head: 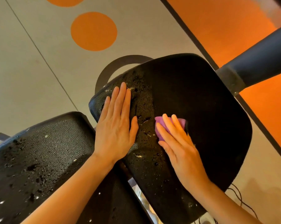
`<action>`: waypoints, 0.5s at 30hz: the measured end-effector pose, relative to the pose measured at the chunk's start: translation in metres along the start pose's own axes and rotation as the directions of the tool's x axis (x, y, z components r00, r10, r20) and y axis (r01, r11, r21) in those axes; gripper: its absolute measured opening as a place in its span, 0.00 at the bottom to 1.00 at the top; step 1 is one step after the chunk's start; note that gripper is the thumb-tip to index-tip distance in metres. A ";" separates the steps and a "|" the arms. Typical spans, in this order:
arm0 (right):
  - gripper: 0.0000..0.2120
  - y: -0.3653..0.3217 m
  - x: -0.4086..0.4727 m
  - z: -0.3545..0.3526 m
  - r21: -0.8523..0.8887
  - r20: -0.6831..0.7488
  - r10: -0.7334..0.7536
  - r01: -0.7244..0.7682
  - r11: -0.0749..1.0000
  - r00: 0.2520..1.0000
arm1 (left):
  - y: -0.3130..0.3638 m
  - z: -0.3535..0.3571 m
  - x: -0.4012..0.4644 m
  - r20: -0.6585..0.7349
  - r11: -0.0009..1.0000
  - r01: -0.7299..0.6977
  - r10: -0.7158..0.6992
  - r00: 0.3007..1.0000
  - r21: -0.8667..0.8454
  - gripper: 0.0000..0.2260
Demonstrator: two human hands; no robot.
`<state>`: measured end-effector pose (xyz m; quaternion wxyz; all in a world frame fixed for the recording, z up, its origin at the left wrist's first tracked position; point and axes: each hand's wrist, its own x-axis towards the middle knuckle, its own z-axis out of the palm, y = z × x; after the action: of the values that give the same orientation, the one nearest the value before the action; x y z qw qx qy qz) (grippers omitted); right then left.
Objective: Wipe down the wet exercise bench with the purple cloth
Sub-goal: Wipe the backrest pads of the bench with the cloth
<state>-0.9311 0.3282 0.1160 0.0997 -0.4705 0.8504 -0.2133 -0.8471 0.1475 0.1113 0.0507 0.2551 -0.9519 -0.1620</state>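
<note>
The black seat pad (201, 102) of the exercise bench fills the middle of the head view. Its left half is beaded with water drops, while its right half looks dry and matte. My left hand (117, 125) lies flat on the wet left part, fingers straight and together, holding nothing. My right hand (177, 141) presses the purple cloth (160, 128) onto the pad's middle, at the edge of the wet patch. The cloth is bunched under my fingers, and only its far end shows. A second black pad (39, 159) at lower left is covered in drops.
A black padded roller on a metal arm (256, 62) juts in from the upper right, just past the seat pad. Beige floor with orange circles (93, 31) and an orange area lies below. Thin black cables (240, 198) trail at lower right.
</note>
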 end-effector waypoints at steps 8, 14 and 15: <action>0.22 0.006 0.133 0.013 0.002 -0.107 0.082 -0.082 0.997 0.991 | -0.001 0.003 0.000 -0.013 1.000 -0.022 0.022 1.000 0.005 0.29; 0.23 0.007 0.003 -0.011 -0.067 0.087 -0.065 0.071 0.995 0.994 | -0.002 0.002 -0.002 0.000 1.000 -0.011 0.011 1.000 0.005 0.29; 0.22 0.010 0.027 -0.009 -0.054 0.063 -0.065 0.069 0.996 0.996 | -0.002 0.001 0.000 0.009 1.000 -0.020 0.019 1.000 0.001 0.29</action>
<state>-0.9563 0.3128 0.1207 0.1051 -0.5076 0.8364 -0.1782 -0.8459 0.1462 0.1097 0.0479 0.2452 -0.9547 -0.1619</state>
